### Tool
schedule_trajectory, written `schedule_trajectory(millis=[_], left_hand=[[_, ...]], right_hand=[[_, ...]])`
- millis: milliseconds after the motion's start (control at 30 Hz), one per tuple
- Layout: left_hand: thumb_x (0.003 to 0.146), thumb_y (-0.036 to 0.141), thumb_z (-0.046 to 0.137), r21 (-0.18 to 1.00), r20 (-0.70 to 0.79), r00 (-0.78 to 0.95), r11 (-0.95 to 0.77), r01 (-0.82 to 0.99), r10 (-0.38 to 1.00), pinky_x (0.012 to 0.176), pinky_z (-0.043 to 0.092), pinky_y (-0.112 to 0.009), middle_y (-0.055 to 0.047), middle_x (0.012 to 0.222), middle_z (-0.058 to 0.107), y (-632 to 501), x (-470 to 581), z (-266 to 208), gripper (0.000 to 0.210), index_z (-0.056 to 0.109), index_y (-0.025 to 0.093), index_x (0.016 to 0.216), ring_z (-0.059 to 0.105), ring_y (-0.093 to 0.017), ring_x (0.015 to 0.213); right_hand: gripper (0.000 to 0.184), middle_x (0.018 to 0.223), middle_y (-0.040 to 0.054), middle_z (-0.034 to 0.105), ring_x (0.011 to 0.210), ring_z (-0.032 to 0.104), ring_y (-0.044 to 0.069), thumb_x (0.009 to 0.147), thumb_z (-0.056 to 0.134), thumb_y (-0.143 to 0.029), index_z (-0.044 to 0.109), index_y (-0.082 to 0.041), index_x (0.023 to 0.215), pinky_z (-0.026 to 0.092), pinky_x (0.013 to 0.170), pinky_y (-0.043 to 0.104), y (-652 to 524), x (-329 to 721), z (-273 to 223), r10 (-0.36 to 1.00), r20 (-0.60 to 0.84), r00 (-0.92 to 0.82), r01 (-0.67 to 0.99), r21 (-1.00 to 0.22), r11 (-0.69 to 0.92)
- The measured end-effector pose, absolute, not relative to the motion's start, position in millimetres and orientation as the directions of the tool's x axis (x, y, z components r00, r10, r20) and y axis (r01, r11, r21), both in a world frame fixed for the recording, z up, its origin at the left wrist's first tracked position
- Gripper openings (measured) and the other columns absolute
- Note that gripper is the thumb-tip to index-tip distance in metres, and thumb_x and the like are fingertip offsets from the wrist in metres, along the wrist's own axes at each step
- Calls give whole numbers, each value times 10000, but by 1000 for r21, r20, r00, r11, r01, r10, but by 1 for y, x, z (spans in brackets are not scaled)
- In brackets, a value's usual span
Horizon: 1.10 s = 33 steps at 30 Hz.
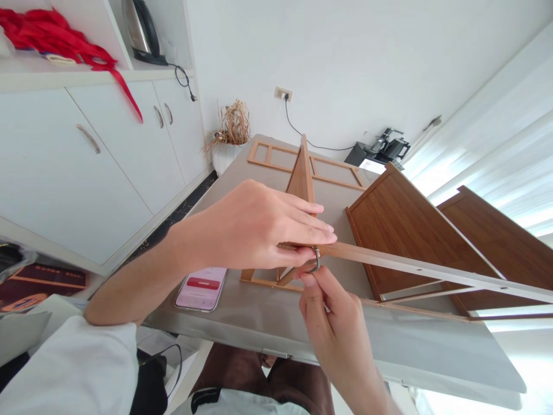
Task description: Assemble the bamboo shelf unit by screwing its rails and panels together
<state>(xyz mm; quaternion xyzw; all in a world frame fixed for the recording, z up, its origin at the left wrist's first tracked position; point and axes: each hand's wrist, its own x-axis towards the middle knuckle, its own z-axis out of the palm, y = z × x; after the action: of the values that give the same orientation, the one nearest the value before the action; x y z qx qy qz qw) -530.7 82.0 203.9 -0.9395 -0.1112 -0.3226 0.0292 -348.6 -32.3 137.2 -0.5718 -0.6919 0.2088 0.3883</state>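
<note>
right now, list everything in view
flat table: 1, grey, centre
wooden panels: 3, brown, centre, right
wooden rail: 1, brown, right
flat wooden framework: count unclear, brown, back
slim phone: 1, pink screen, front
ribbon heap: 1, red, left
metal kettle: 1, silver, left
cupboard doors: 3, white, left
dried plant: 1, tan, back
small appliances: several, black, back
sheer curtain: 1, white, right
bent metal key: 1, grey, centre
left hand: 1, at rail
right hand: 1, holding key

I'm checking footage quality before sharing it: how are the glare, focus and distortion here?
In the head view, daylight nearly bleaches the curtain at right; the head view shows the left hand, right hand and bent key fairly sharp, small print on the phone unreadable, and apparent wide-lens stretching towards the edges.
</note>
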Motion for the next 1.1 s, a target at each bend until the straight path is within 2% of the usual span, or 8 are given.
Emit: schedule_trajectory(millis=[67,200,267,500,567,767,933,1100], left_hand=[[963,218,594,14,617,765,-974,227,187,803,580,-222,31,1111,770,82,-531,204,225,744,253,1128,650,-187,1212],[974,231,579,20,622,759,-973,231,193,828,571,-209,30,1117,769,82,-531,204,226,745,251,1126,640,-185,1224],[966,228,592,28,620,760,-973,228,196,828,573,-208,26,1113,770,82,-530,204,224,746,252,1127,641,-188,1224],[967,230,588,21,616,763,-973,229,193,848,589,-237,38,1127,764,82,-530,204,223,745,247,1125,648,-187,1215],[966,232,589,22,618,762,-973,229,193,848,589,-239,36,1132,763,82,-530,204,223,744,248,1125,647,-188,1217],[970,234,582,21,619,762,-973,228,192,849,586,-243,28,1132,763,82,-531,205,227,744,242,1129,648,-188,1216],[977,238,576,27,624,757,-973,228,194,834,578,-227,28,1110,771,82,-531,203,221,747,256,1117,647,-187,1217],[973,242,586,28,628,752,-971,237,202,835,567,-213,34,1092,775,82,-530,203,218,747,265,1118,649,-179,1212]], right_hand=[[240,498,-101,417,412,380,46,1024,441,-332,585,-214,873,319,435,138,-31,-358,135,962,272,-23,554,-797,239],[350,462,-81,478,403,434,35,1011,475,-330,517,-196,690,340,454,130,-28,-368,137,956,293,-32,497,-825,269],[360,445,-80,501,388,445,31,1012,477,-315,507,-196,674,347,451,122,-27,-369,138,958,283,-49,451,-849,274],[319,420,-76,567,336,471,50,1038,441,-388,657,-198,899,391,420,130,-34,-378,136,990,136,-47,167,-976,142],[334,404,-82,553,313,458,51,1047,417,-381,662,-196,916,386,401,132,-34,-383,135,989,149,-26,151,-977,151],[184,458,-103,542,384,507,33,1008,473,-202,607,-200,881,398,471,120,-30,-388,125,867,493,69,461,-787,410],[173,535,-97,558,458,533,56,1002,455,-150,602,-216,1063,439,554,167,-31,-384,118,783,617,-75,561,-623,545],[129,701,-10,641,555,560,99,966,475,-85,549,-190,956,418,575,227,-29,-358,120,674,709,-207,745,-333,578]])
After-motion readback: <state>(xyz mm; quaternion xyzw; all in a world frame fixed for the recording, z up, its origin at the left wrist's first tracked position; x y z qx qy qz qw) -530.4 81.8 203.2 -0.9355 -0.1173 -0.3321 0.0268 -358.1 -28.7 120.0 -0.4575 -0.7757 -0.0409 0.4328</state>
